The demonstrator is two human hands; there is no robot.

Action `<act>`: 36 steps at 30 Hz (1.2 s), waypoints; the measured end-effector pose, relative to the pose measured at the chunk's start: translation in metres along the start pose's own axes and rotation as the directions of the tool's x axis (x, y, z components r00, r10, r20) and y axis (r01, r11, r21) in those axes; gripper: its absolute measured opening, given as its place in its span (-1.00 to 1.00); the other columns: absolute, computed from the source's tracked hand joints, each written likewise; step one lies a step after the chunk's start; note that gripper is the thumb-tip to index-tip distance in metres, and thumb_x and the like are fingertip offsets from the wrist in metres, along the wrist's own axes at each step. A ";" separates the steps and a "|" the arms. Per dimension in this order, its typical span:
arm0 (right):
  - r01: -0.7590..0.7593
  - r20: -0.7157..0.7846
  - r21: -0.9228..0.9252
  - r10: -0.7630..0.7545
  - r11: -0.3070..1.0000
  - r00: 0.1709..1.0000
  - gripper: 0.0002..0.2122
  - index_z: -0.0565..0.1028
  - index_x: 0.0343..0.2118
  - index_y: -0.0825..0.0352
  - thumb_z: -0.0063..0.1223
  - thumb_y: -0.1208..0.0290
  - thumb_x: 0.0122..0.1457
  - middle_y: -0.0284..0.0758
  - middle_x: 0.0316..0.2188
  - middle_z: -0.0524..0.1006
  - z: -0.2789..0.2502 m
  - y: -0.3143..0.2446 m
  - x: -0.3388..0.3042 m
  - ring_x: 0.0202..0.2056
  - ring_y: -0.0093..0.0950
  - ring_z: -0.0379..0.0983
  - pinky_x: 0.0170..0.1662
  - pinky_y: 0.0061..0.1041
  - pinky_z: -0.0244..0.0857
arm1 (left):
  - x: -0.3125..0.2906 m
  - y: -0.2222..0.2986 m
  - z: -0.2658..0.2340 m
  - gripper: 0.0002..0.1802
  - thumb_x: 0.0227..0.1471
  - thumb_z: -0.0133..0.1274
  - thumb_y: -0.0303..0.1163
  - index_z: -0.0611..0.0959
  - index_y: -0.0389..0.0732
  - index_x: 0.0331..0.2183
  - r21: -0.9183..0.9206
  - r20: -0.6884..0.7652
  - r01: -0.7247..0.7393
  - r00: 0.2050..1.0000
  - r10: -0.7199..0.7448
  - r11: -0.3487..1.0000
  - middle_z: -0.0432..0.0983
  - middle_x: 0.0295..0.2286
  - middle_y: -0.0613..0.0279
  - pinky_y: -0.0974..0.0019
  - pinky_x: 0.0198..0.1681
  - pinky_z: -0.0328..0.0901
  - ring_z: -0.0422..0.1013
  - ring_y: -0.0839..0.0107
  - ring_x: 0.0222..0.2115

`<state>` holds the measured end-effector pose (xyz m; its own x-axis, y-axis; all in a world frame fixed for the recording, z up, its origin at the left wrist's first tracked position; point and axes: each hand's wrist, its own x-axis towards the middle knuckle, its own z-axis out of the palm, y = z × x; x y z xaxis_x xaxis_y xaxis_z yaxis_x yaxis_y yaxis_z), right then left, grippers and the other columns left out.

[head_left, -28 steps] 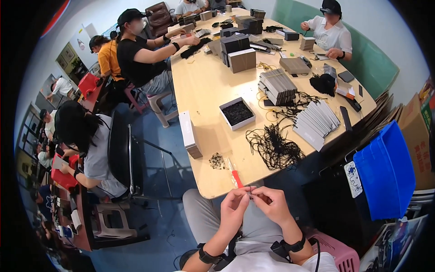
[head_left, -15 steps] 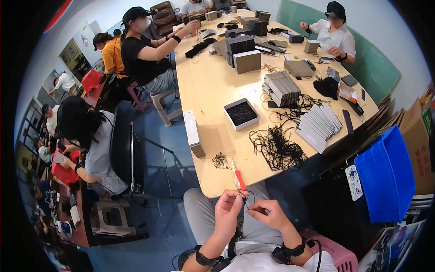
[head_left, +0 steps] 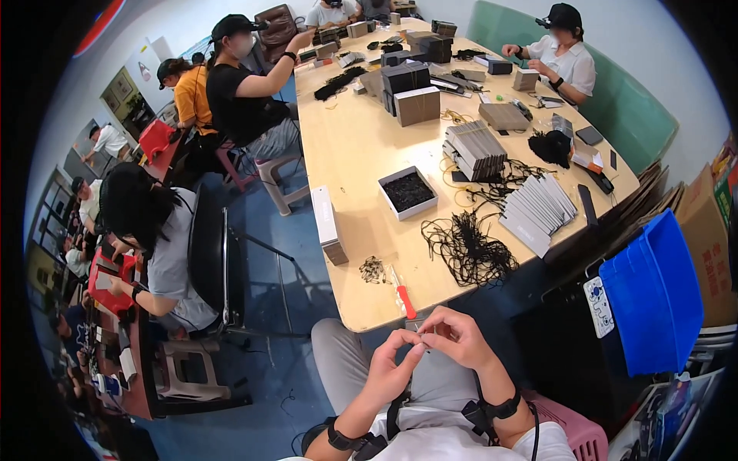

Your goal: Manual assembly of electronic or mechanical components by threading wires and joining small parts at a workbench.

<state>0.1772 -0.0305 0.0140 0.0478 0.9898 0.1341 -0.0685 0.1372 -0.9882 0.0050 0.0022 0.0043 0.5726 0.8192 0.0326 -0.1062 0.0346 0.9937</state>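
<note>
Over my lap, at the near edge of the table, my left hand [head_left: 390,364] and my right hand [head_left: 460,339] meet fingertip to fingertip. Both are closed in a pinch on a thin black cord, now mostly hidden by the fingers; only a small dark bit shows below them. Just beyond lies a red-handled tool [head_left: 406,301] with its other end toward a pile of small metallic pieces [head_left: 373,269]. A tangled bundle of black cords [head_left: 470,250] rests to the right. Farther back, a white box [head_left: 424,206] holds many small black pieces.
Fanned pale cards [head_left: 540,211] and a banded grey stack [head_left: 474,151] lie on the table's right side. An upright white box [head_left: 325,223] stands by the left edge. A blue bin [head_left: 653,292] is at my right. Other people sit around the table and at left.
My right hand has moved up and left to meet the left fingertips; the black cord, visible between the hands before, is mostly covered now. Co-workers' arms have shifted.
</note>
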 end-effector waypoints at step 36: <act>-0.027 -0.031 -0.150 0.023 0.988 0.999 -0.90 0.54 -0.37 0.32 0.19 0.50 0.03 -0.44 -0.49 0.52 0.001 -0.011 -0.024 -0.53 -0.65 0.40 -0.52 -0.69 0.20 | 0.001 0.006 -0.005 -0.86 0.20 -0.07 -0.38 0.45 -0.27 -0.31 -0.118 0.223 0.211 0.958 -0.181 0.970 0.33 -0.41 0.45 0.55 -0.22 0.19 0.24 0.68 -0.35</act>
<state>0.1759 -0.0554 0.0223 0.0775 0.9910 0.1091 0.0804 0.1028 -0.9914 0.0010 0.0059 0.0095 0.7492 0.6505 -0.1246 -0.0781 0.2736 0.9587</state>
